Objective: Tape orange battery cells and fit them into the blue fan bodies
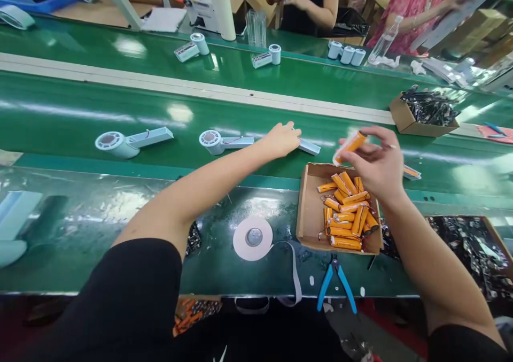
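One orange cylinder [351, 143], white-ended, pinched by right fingers [380, 132], left fingers [295, 133], hold unclear

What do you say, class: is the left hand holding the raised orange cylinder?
No, the right hand holds the orange cylinder, while the left hand is at a pale housing.

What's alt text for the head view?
A person's right grip holds an orange cylinder near a cardboard box of similar cylinders, while the left grip covers part of a pale-blue housing on a green belt. A tape roll and blue pliers lie nearer the person.
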